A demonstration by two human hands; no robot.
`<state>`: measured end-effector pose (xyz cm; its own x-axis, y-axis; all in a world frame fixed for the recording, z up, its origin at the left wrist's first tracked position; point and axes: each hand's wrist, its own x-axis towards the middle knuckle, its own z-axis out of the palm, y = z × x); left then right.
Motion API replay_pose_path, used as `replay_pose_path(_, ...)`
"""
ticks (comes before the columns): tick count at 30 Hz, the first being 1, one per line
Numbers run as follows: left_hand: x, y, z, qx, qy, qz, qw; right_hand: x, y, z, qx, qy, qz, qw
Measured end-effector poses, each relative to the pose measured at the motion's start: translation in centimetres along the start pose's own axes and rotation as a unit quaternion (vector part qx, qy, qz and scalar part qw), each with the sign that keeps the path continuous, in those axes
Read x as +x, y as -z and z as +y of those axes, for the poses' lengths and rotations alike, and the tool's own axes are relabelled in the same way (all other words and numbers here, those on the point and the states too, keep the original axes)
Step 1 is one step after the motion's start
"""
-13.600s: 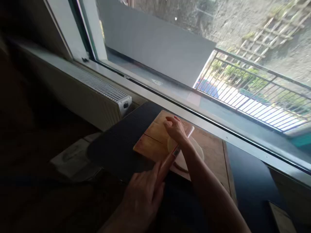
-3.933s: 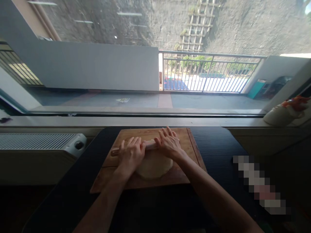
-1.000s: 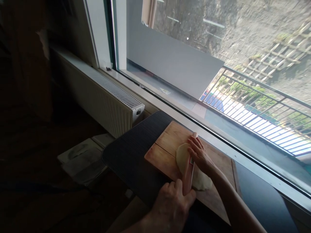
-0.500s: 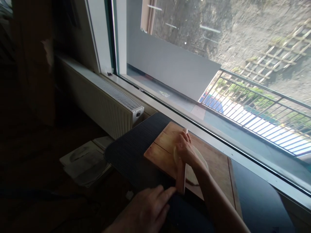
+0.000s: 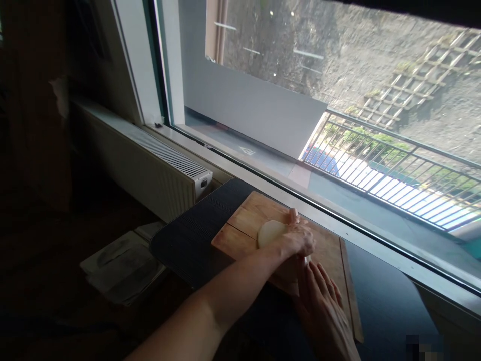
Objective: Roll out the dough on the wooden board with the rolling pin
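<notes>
Two hands meet over the wooden board (image 5: pixel 330 250). The left hand (image 5: pixel 296 240) reaches across from the lower left with its forearm crossing the bench; its fingers are curled down on the flattened disc of dough (image 5: pixel 269 232), pressing its right part, though whether they grip anything beneath cannot be told. The right hand (image 5: pixel 321 301) lies just below it, flat and spread with fingers straight, resting on the near part of the board and holding nothing. A small pale end of the rolling pin (image 5: pixel 307 259) peeks out between the two hands; the rest of it is hidden. The dough sits toward the left middle of the board, its pale round edge clear of the hands on the left. The board lies on a dark ribbed bench (image 5: pixel 195 235), which stands against the window sill (image 5: pixel 263 175). A white radiator (image 5: pixel 158 165) runs along the wall to the left, and a balcony railing (image 5: pixel 394 160) shows outside the glass.
</notes>
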<state>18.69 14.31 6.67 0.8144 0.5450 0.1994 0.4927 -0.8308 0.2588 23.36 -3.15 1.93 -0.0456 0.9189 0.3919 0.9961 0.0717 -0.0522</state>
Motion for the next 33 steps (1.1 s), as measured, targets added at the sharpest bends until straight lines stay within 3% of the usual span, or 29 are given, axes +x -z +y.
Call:
replay_pose_path(2,1.0,-1.2,0.4,0.007,0.019,-0.026,0.999,-1.5,-0.3,0.4,0.026,-0.006,0.045,0.999)
replay_pose_path(4,0.0,-1.6,-0.2,0.011,0.041,-0.034,0.999,-2.4,-0.5,0.2,0.060,-0.008,0.074,0.995)
replay_pose_path(10,-9.1,1.0,-5.6,0.024,0.055,0.032,0.998,-2.4,-1.7,-3.7,0.107,0.006,0.116,0.987)
replay_pose_path(13,-10.9,1.8,-6.4,0.054,0.046,0.042,0.997,-2.2,-1.8,-4.4,0.116,0.020,0.126,0.985)
replay_pose_path(15,-9.6,1.5,-5.6,0.069,0.039,0.031,0.996,-2.2,-1.5,-3.7,0.124,0.012,0.119,0.985)
replay_pose_path(21,-0.4,-1.5,-0.5,0.071,0.013,-0.056,0.996,-3.0,-0.2,0.5,0.096,-0.036,0.098,0.990)
replay_pose_path(24,0.8,-1.9,0.4,0.068,0.012,-0.058,0.996,-3.0,0.0,0.7,0.080,-0.045,0.103,0.991)
replay_pose_path(26,-0.8,-1.5,-0.4,0.072,0.009,-0.043,0.996,-2.9,-0.2,-0.1,0.094,-0.037,0.110,0.989)
replay_pose_path(30,-7.2,0.0,-3.3,0.081,0.039,0.042,0.995,-2.7,-0.9,-2.3,0.165,0.026,0.147,0.975)
replay_pose_path(33,-10.6,1.0,-4.8,0.084,0.047,0.050,0.994,-2.5,-1.1,-3.1,0.192,0.069,0.138,0.969)
